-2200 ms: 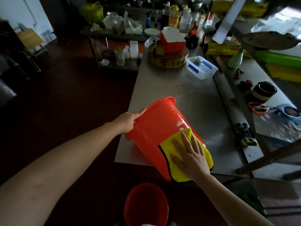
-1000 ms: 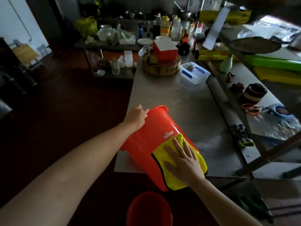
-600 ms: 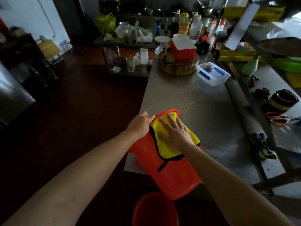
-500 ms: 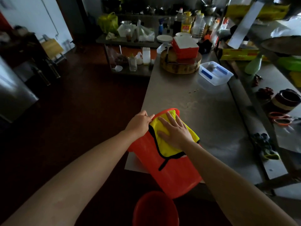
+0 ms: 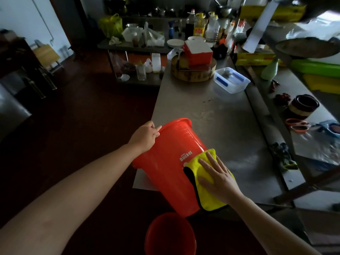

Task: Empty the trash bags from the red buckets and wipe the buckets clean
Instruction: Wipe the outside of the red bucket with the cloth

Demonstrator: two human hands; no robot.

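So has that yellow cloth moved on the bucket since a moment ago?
Yes. The yellow cloth, under the right hand, has slid from the rim of the red bucket toward its base, away from the left hand gripping that rim.

Both arms outstretched; left hand (image 5: pixel 146 134) curled on the rim of the red bucket (image 5: pixel 165 168), right hand (image 5: pixel 217 178) flat, fingers spread.

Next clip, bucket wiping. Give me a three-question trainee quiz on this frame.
1. True or false: the red bucket on the steel table stands upright.
2. The right hand presses flat on: A) a sponge, B) a yellow cloth, C) a brush.
3. Fill in: the left hand grips the bucket's ____.
Key: 1 false, it lies tilted; 2 B; 3 rim.
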